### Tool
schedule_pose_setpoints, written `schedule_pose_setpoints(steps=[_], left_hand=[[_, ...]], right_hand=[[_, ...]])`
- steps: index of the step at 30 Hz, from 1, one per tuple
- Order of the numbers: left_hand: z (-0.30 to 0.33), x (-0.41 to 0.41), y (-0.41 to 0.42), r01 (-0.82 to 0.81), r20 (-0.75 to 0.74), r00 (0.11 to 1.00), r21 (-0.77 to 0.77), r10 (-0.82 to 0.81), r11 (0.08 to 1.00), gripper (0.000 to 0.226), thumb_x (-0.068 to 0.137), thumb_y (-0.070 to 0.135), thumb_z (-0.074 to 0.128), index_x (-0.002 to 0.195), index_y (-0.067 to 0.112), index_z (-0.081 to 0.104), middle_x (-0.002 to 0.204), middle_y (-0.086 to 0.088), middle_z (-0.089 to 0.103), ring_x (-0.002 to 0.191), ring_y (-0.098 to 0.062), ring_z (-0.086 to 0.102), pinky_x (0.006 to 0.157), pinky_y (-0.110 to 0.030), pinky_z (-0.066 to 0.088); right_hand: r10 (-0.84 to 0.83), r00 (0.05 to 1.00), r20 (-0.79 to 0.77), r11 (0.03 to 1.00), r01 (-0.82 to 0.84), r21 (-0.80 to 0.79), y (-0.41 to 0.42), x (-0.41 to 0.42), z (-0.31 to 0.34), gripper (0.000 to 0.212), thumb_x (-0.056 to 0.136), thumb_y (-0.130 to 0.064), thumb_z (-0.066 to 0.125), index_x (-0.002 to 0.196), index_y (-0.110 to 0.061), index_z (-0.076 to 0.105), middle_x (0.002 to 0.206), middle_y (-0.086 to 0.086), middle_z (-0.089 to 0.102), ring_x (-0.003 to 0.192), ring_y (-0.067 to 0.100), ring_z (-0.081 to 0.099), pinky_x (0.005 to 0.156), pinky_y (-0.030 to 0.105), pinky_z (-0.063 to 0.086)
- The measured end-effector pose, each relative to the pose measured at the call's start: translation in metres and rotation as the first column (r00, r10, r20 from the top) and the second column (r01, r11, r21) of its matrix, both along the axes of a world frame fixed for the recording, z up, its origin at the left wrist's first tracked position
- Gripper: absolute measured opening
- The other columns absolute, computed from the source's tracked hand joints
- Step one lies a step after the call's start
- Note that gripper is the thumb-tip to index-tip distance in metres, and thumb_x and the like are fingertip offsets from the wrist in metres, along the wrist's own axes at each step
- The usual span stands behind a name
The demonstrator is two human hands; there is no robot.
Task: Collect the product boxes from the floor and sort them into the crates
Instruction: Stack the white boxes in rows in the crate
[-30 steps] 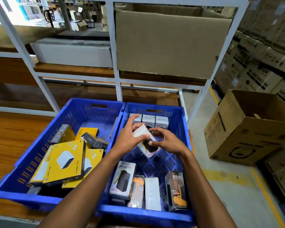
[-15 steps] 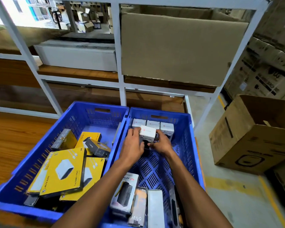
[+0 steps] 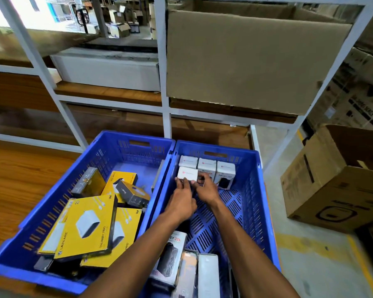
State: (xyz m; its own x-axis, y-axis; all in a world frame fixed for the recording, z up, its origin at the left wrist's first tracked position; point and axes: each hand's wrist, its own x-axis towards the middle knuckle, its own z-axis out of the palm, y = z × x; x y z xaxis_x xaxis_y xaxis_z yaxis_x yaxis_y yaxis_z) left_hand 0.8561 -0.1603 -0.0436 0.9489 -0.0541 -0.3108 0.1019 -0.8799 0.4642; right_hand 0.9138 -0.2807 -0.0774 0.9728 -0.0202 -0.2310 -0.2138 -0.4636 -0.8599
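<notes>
warehouse shelving behind; our hands (image 3: 194,193) pinch a white box (image 3: 187,174) into the right crate (image 3: 251,190), rows barely started.

Two blue plastic crates with slotted walls stand side by side. In the right blue crate (image 3: 252,190), three white upright cardboard boxes (image 3: 207,166) stand in a row against its far wall. A fourth small white box (image 3: 187,174) stands upright just in front of the leftmost one, touched by fingers (image 3: 179,181). The left blue crate (image 3: 52,211) holds flat yellow boxes (image 3: 86,226) in a loose tilted pile.
</notes>
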Motion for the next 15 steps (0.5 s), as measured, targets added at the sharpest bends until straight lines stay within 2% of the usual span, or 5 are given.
schedule_pose_setpoints(steps=[2,5,8,12,15], left_hand=[[-0.005,0.001,-0.002,0.011,-0.015,1.0,0.018,-0.011,1.0,0.083,0.102,0.021,0.054,0.166,0.008,0.004,0.172,-0.026,0.007,0.141,-0.045,0.045,0.107,-0.05,0.046],[-0.009,0.004,-0.002,0.038,-0.078,0.996,-0.019,-0.039,0.999,0.087,0.099,0.019,0.055,0.167,0.01,0.003,0.171,-0.02,0.02,0.146,-0.041,0.04,0.113,-0.048,0.044],[-0.008,0.009,0.0,0.032,-0.109,0.993,-0.021,-0.034,0.999,0.087,0.097,0.017,0.055,0.167,0.01,0.004,0.175,-0.014,0.008,0.157,-0.036,0.024,0.125,-0.045,0.031],[-0.006,0.008,0.002,0.052,-0.116,0.992,0.016,-0.05,0.999,0.084,0.099,0.015,0.053,0.167,0.007,0.005,0.176,-0.014,0.003,0.16,-0.034,0.016,0.128,-0.042,0.023],[-0.006,0.007,0.0,0.06,-0.138,0.989,0.014,-0.058,0.998,0.073,0.098,0.018,0.053,0.163,0.007,0.022,0.171,-0.016,0.022,0.155,-0.036,0.029,0.125,-0.045,0.031]], right_hand=[[0.004,1.0,-0.004,1.0,-0.004,0.009,0.002,0.001,-0.003,0.034,0.103,-0.026,0.064,0.133,-0.015,0.053,0.117,-0.002,0.063,0.111,0.019,0.064,0.085,0.026,0.054],[-0.015,0.999,-0.048,0.999,0.016,0.029,0.007,0.006,-0.006,0.035,0.103,-0.028,0.065,0.132,-0.014,0.053,0.114,-0.002,0.061,0.109,0.018,0.062,0.092,0.033,0.052],[-0.044,0.993,-0.112,0.993,0.056,0.103,0.008,0.008,-0.009,0.029,0.101,-0.023,0.066,0.127,-0.017,0.054,0.112,0.002,0.065,0.098,0.017,0.064,0.088,0.036,0.056],[-0.015,0.983,-0.184,0.993,0.036,0.111,-0.003,0.008,-0.018,0.026,0.099,-0.01,0.056,0.123,-0.021,0.057,0.107,0.01,0.07,0.087,0.023,0.066,0.079,0.047,0.057],[0.035,0.97,-0.242,0.996,-0.014,0.085,-0.016,0.008,-0.032,0.034,0.095,-0.006,0.054,0.127,-0.016,0.059,0.094,0.012,0.069,0.076,0.026,0.056,0.067,0.042,0.045]])
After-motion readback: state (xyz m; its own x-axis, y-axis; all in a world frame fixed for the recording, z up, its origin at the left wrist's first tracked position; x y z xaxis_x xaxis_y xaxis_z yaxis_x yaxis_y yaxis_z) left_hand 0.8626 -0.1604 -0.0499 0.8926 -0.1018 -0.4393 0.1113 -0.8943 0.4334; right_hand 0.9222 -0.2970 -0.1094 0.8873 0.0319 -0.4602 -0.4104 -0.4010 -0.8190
